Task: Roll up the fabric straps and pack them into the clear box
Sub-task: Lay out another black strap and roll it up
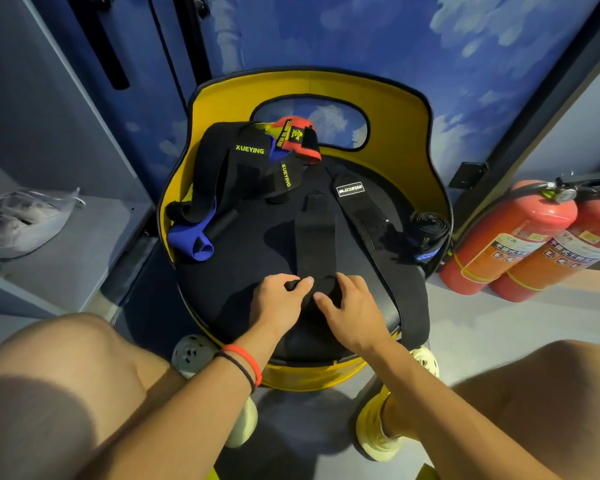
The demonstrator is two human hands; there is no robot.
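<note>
A plain black strap lies stretched along the middle of the black seat of a yellow chair. Its near end is curled into a small roll, which my left hand and my right hand pinch between fingers and thumbs. A second black strap with a white label lies to the right. A rolled black strap sits at the seat's right edge. Black "XUEYING" straps, a blue strap and a red one are piled at the back left. No clear box is in view.
Two red fire extinguishers lie on the floor to the right of the chair. A clear plastic bag sits on a grey shelf at left. My knees and yellow shoes frame the chair's front.
</note>
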